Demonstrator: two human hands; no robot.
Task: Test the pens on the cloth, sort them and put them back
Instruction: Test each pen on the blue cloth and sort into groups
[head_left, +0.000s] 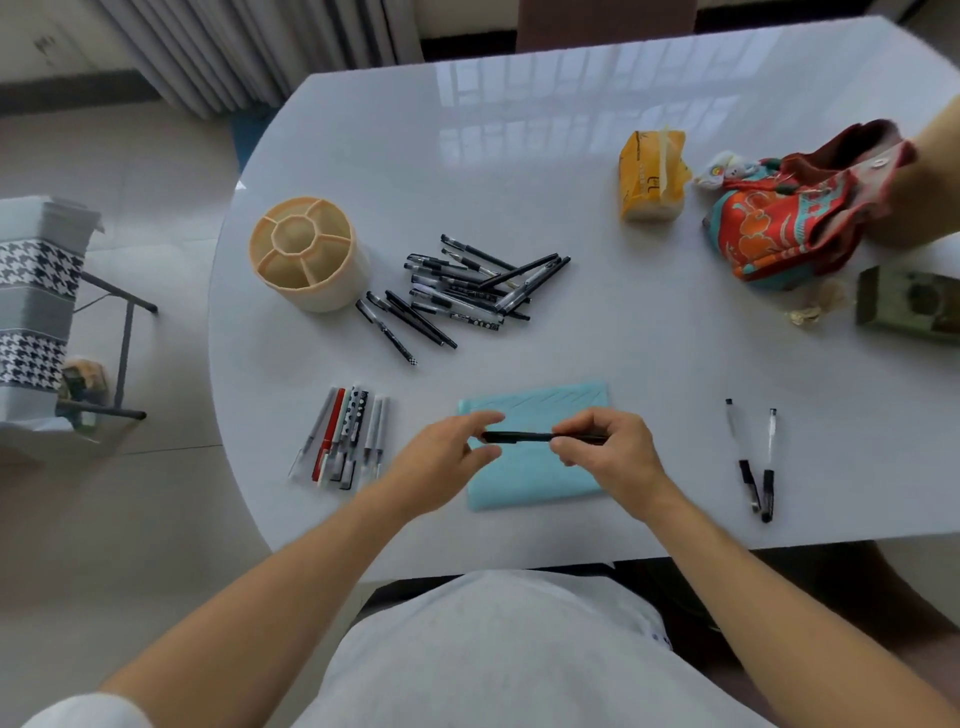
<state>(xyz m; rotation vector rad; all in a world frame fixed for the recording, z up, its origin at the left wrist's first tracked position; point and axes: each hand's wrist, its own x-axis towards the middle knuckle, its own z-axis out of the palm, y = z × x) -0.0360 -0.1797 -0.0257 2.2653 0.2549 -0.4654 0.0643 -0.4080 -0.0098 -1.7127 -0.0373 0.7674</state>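
A black pen (524, 437) lies level above the light blue cloth (535, 483) near the table's front edge. My right hand (608, 452) grips its right part, and my left hand (452, 457) pinches its left end, the cap side. Faint pen strokes mark the cloth's far part. A heap of several black pens (467, 286) lies mid-table beside a beige round pen holder (304, 252) with empty compartments. A neat row of several pens (345, 436) lies left of the cloth. Two pens (753, 460) lie to its right.
A yellow tissue pack (652, 176) and a red-orange patterned bag (795, 218) sit at the back right, where another person's arm (930, 182) reaches in. A green box (909, 304) lies at the right edge. A chair with houndstooth fabric (36, 306) stands left of the white table (519, 156).
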